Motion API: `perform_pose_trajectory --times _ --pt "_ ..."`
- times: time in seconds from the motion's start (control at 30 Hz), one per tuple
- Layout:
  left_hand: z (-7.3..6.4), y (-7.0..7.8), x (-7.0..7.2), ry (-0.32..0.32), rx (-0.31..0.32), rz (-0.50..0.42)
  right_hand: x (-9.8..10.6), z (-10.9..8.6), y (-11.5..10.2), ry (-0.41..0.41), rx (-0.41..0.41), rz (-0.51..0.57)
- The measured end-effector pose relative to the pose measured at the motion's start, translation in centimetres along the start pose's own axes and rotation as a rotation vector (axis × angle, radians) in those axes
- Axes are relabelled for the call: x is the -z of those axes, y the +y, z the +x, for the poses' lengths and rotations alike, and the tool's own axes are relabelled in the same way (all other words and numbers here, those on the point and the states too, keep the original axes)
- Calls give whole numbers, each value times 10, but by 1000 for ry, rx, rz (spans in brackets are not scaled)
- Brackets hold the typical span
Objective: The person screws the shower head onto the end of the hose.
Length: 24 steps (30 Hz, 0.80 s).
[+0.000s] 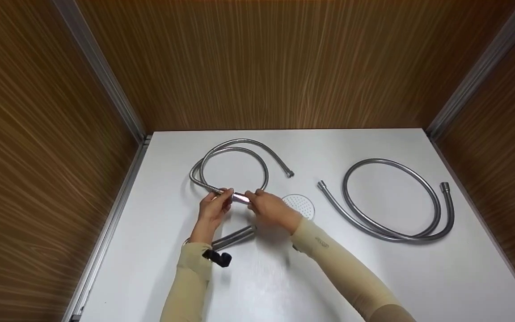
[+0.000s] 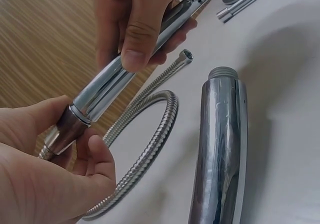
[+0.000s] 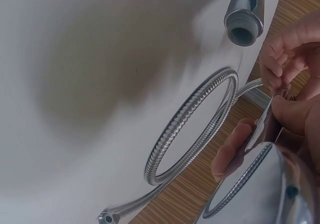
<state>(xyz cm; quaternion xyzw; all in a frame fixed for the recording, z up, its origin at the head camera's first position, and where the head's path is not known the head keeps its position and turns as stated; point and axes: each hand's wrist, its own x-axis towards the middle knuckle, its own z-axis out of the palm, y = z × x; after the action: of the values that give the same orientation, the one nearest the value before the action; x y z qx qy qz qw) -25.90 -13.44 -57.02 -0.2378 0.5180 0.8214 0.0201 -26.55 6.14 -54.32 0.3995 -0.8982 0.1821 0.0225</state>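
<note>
My left hand (image 1: 214,208) pinches the chrome end nut (image 2: 65,132) of a ribbed metal shower hose (image 1: 264,172) between thumb and fingers. Around the chrome handle (image 2: 104,93) of a hand shower, my right hand (image 1: 274,208) has its thumb and fingers curled. Nut and handle end meet in line in the left wrist view. The round, dotted spray face (image 1: 301,205) of this shower shows beside the right wrist in the head view. The hose lies coiled beyond the hands, its free end (image 2: 185,56) on the table.
A second chrome handle (image 2: 217,149) with a threaded end lies near my left forearm, partly hidden by it in the head view. At the right, a smoother grey hose (image 1: 436,210) lies coiled on the white table (image 1: 329,147). Wood-grained panels (image 1: 257,67) enclose the table's back and sides.
</note>
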Motion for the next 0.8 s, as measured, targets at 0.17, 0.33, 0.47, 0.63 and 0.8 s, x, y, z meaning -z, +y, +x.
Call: perform_pose_trajectory --times 0.17,0.33,0.47,0.63,0.8 --pt "3 1 -1 -8 -18 32 -1 0 2 8 -5 -17" --pt "2 2 -4 -2 -14 15 -1 2 2 -26 -42 14" --pt "-1 2 -6 -3 -1 -12 1 2 0 -44 -57 30" --pt "-3 3 -7 -4 5 -25 4 4 -1 -25 -34 10" --pt "-3 2 -7 6 -3 -3 5 3 -1 -9 -13 -11"
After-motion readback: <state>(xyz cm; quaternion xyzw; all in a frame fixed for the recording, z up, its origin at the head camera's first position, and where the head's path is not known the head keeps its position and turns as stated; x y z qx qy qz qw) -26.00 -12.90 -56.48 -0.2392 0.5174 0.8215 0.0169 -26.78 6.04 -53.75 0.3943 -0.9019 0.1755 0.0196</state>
